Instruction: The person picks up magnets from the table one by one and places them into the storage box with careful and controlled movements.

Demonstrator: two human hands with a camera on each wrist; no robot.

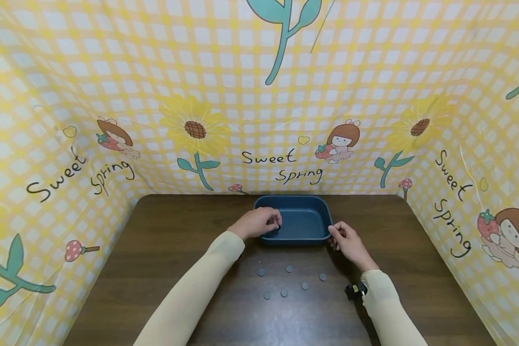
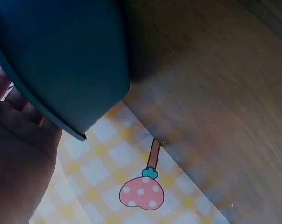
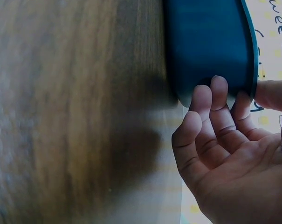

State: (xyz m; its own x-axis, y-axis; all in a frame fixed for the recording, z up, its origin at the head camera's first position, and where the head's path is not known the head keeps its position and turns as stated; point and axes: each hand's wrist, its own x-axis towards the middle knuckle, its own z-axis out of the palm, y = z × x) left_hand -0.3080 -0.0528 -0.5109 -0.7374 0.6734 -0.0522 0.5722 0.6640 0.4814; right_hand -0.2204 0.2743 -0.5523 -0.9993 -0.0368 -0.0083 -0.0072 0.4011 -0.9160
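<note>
A dark blue rectangular tray (image 1: 302,221) stands at the back of the brown table. My left hand (image 1: 256,222) reaches over its left rim, fingertips bent down inside it. A small dark piece (image 1: 278,227) shows at those fingertips, mostly hidden. In the left wrist view, the tray wall (image 2: 71,60) covers the fingertips. At the tray's front right corner, my right hand (image 1: 347,243) pinches the rim between thumb and index finger; the right wrist view shows its other fingers (image 3: 218,105) loosely bent by the outer wall. Several small grey discs (image 1: 284,292) lie flat in front of the tray.
Yellow checked cloth (image 1: 225,96) with printed flowers and figures hangs behind the table (image 1: 164,250) and along both sides. The tray stands close to the back cloth. A small black device (image 1: 355,290) sits at the right wrist.
</note>
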